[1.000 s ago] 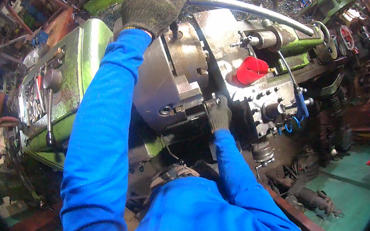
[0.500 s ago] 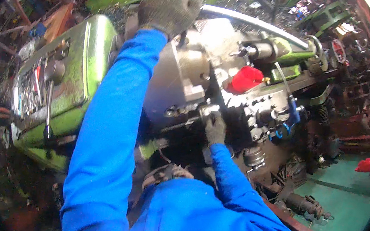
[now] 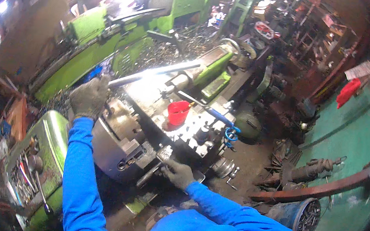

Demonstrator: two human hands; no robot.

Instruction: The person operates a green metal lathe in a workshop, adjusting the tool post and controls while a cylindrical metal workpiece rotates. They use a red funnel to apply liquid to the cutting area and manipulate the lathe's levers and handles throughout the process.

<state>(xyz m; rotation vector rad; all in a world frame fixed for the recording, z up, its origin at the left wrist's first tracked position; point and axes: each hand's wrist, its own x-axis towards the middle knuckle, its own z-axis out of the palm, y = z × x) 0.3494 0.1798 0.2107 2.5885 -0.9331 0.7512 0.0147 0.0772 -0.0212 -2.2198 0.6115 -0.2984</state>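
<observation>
My left hand (image 3: 89,97), in a dark knitted glove, is closed at the near end of a long shiny metal pipe (image 3: 155,73), which slants over the lathe toward the tailstock (image 3: 217,71). Below that hand is the big round steel chuck (image 3: 110,152) with its stepped jaws. My right hand (image 3: 178,174), gloved too, curls around a short steel bar (image 3: 148,176) in front of the chuck. How the bar meets the chuck is not clear. On the carriage (image 3: 191,137) a red plastic cup (image 3: 178,112) stands beside a blue-handled lever (image 3: 217,116).
Tools lie on the green headstock (image 3: 55,132) at left. Metal shavings (image 3: 165,49) cover the area behind the lathe. A bucket of metal pieces (image 3: 307,220) and a rusty beam (image 3: 313,187) are at right, by a green wall (image 3: 351,134) with a red cloth (image 3: 347,93).
The view has swung, showing more of the shop behind and to the right. Both hands keep their places, left at the pipe's end and right at the chuck's front.
</observation>
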